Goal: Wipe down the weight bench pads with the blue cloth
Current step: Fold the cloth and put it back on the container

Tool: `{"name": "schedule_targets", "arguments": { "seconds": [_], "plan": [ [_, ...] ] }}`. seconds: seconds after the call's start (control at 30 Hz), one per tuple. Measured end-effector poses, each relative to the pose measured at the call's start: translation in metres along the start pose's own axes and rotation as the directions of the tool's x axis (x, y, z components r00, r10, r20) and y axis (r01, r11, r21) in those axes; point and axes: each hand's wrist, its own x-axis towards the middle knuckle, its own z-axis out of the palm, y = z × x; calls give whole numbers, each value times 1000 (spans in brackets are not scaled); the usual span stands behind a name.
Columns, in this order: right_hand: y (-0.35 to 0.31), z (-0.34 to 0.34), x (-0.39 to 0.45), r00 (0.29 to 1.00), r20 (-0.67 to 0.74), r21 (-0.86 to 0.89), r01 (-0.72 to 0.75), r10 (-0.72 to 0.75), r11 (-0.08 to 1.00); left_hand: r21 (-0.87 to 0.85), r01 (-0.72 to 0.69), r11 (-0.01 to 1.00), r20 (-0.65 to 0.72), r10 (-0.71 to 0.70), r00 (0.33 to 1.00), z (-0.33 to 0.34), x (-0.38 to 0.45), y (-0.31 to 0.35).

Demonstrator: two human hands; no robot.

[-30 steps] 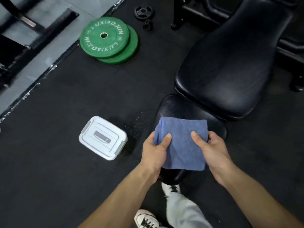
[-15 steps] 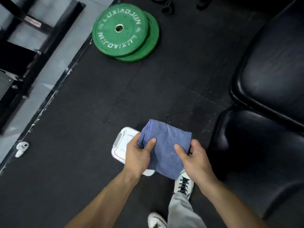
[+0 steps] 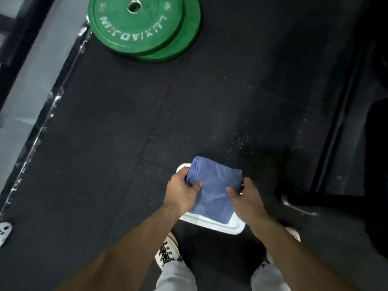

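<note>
The blue cloth [image 3: 214, 190], folded, sits at lower centre of the frame, pinched on its left edge by the left hand [image 3: 181, 191] and on its right edge by the right hand [image 3: 244, 199], above a white lidded box [image 3: 212, 223] on the black floor mat [image 3: 126, 133]. Two stacked green weight plates [image 3: 144, 26] lie at the top.
</note>
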Motion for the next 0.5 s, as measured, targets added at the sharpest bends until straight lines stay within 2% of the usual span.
{"name": "schedule_targets", "arguments": {
  "seconds": [0.17, 0.27, 0.4, 0.5],
  "plan": [
    [47, 38, 21, 990, 4, -153, -138, 140, 978, 205, -15, 979, 103, -6, 995, 12, 23, -62],
    [58, 44, 25, 985, -63, -242, -168, 158, 956, 395, -43, 917, 87, 10, 996, 14, 26, -82],
    [61, 44, 29, 980, -125, -280, -185, 155, 942, 331, -13, 944, 21, 7, 1000, 16, 29, -78],
    [60, 43, 30, 981, -104, -299, -186, 162, 936, 313, 5, 950, 58, -24, 998, 16, 30, -73]
  ]
}}
